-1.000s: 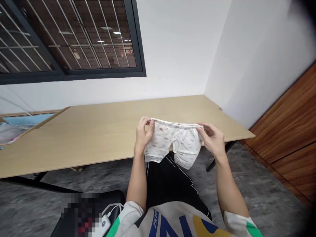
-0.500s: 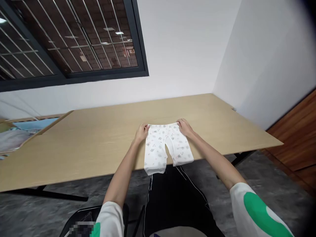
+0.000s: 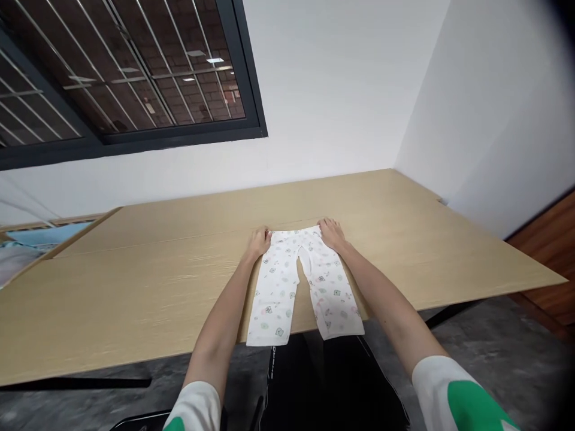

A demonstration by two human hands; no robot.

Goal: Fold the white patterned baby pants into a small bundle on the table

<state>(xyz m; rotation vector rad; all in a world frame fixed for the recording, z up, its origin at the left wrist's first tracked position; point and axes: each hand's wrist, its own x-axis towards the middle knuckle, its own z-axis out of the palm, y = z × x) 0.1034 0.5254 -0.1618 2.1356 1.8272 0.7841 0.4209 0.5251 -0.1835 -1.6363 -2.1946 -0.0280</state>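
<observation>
While outspread — pants (image 3: 276, 287) between hands (image 3: 259, 242) (image 3: 331, 233)

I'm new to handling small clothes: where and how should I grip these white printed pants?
Probably both corners of the waistband, one hand each, from the outer sides: the white pants lie spread, waist on the far side, legs apart, and the left hand and right hand sit at those corners.

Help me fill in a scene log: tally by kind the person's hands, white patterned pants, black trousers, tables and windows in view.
Hands: 2, the left hand and the right hand
White patterned pants: 1
Black trousers: 1
Table: 1
Window: 1
Total: 6
</observation>
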